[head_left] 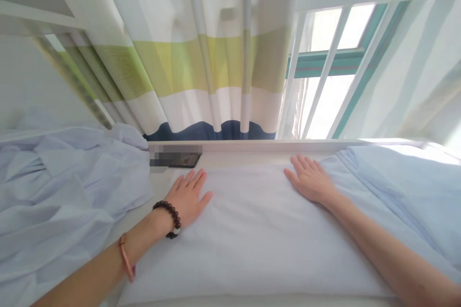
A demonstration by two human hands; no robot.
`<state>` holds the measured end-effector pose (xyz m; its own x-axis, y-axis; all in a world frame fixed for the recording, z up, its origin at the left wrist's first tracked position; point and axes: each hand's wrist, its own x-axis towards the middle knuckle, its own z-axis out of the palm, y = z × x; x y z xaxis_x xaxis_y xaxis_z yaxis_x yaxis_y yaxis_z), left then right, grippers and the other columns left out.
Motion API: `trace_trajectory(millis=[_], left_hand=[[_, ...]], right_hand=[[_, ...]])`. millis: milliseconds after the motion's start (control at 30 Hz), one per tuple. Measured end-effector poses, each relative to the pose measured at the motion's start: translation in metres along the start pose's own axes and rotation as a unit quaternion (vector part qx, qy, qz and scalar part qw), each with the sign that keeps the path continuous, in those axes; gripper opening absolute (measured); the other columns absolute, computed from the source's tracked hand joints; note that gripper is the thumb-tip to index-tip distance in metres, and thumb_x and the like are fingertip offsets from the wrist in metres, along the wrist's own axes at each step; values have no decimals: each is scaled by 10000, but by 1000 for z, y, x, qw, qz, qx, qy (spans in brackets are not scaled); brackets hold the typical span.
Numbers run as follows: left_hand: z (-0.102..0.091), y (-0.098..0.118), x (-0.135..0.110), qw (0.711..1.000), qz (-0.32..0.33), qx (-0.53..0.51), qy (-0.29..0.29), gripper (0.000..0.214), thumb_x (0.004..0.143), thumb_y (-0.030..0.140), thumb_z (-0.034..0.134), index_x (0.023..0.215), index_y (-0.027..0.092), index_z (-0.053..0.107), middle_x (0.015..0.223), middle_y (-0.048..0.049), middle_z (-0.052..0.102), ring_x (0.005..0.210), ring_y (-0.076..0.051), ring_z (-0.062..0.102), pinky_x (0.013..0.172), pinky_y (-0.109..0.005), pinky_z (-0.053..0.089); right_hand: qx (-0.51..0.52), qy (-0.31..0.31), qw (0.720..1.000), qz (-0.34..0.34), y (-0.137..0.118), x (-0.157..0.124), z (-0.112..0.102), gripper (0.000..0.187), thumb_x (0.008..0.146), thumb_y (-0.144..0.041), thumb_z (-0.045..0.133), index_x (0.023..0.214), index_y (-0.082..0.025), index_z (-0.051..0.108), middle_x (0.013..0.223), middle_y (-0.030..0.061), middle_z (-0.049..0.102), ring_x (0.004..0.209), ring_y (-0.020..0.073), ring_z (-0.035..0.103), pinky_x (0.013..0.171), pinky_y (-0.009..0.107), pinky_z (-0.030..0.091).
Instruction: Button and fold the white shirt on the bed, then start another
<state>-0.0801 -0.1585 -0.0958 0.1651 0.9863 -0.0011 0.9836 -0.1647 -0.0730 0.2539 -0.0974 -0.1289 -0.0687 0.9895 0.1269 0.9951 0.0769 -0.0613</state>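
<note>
A white folded cloth (245, 240), perhaps a sheet or quilt, lies flat in front of me. My left hand (189, 199) rests palm down at its far left corner, fingers spread, with a dark bead bracelet (173, 218) on the wrist. Palm down too, my right hand (308, 177) lies on the far right part of the cloth with its fingers stretched out. Neither hand holds anything. Just beyond the left fingertips is a dark phone (185, 159), partly blurred out.
Crumpled white bedding (65, 201) is heaped on the left. Folded light blue fabric (406, 192) lies on the right. White bed rails (326, 72) rise at the back, with a striped curtain (187, 67) and a green-framed window (331, 60) behind them.
</note>
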Motion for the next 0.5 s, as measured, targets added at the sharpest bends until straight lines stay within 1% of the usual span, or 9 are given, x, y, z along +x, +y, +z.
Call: trace_trajectory(millis=[67, 100, 167, 200, 267, 300, 367, 500], left_hand=[[-4, 21, 12, 1000, 6, 7, 15, 581, 915, 400, 357, 1387, 68, 422, 1479, -180, 369, 1400, -320, 270, 1144, -522, 175], [-6, 35, 20, 999, 23, 5, 27, 558, 914, 384, 366, 1373, 74, 438, 1478, -182, 371, 1396, -316, 281, 1149, -517, 167], [-6, 66, 37, 997, 59, -17, 41, 528, 933, 366, 344, 1391, 113, 422, 1488, -144, 370, 1391, -292, 299, 1152, -504, 178], [-5, 80, 44, 997, 65, -32, 37, 540, 946, 392, 323, 1403, 118, 408, 1495, -133, 360, 1389, -286, 304, 1150, -495, 194], [-1, 98, 56, 995, 68, -59, 35, 576, 962, 431, 278, 1431, 108, 367, 1515, -118, 324, 1401, -278, 278, 1154, -485, 194], [1, 101, 59, 995, 72, -69, 33, 596, 965, 448, 264, 1443, 103, 345, 1525, -112, 303, 1410, -274, 256, 1158, -480, 188], [4, 99, 63, 993, 86, -78, 28, 620, 967, 468, 255, 1465, 102, 306, 1540, -98, 264, 1426, -264, 214, 1167, -471, 170], [4, 73, 61, 990, 123, -73, 20, 627, 966, 482, 257, 1482, 126, 275, 1550, -71, 234, 1435, -249, 186, 1170, -458, 173]], right_hand=[[-2, 7, 1000, 11, -13, 1, -4, 600, 952, -395, 239, 1415, -36, 371, 1494, 201, 345, 1377, 327, 303, 1112, 478, 208], [-3, 11, 1000, 9, -19, 2, -6, 567, 952, -347, 238, 1400, -32, 385, 1477, 210, 368, 1366, 323, 321, 1103, 475, 217], [-1, 16, 1000, -6, -31, 4, -9, 526, 956, -295, 229, 1395, -59, 399, 1475, 188, 382, 1363, 295, 330, 1103, 449, 217], [7, 16, 1000, -13, -35, 5, -10, 522, 960, -295, 227, 1401, -71, 394, 1484, 173, 375, 1368, 282, 322, 1107, 437, 211], [31, 14, 999, -20, -40, 7, -10, 538, 968, -339, 236, 1420, -81, 374, 1504, 156, 347, 1383, 271, 295, 1118, 425, 195], [44, 13, 999, -20, -40, 8, -10, 553, 968, -367, 244, 1423, -79, 370, 1508, 158, 338, 1388, 274, 285, 1120, 426, 190], [63, 10, 998, -20, -37, 11, -9, 572, 961, -419, 269, 1422, -101, 381, 1516, 152, 324, 1395, 278, 271, 1124, 424, 183], [76, 8, 996, -40, -17, 17, -7, 594, 943, -519, 292, 1411, -174, 414, 1523, 109, 326, 1406, 268, 255, 1134, 426, 175]])
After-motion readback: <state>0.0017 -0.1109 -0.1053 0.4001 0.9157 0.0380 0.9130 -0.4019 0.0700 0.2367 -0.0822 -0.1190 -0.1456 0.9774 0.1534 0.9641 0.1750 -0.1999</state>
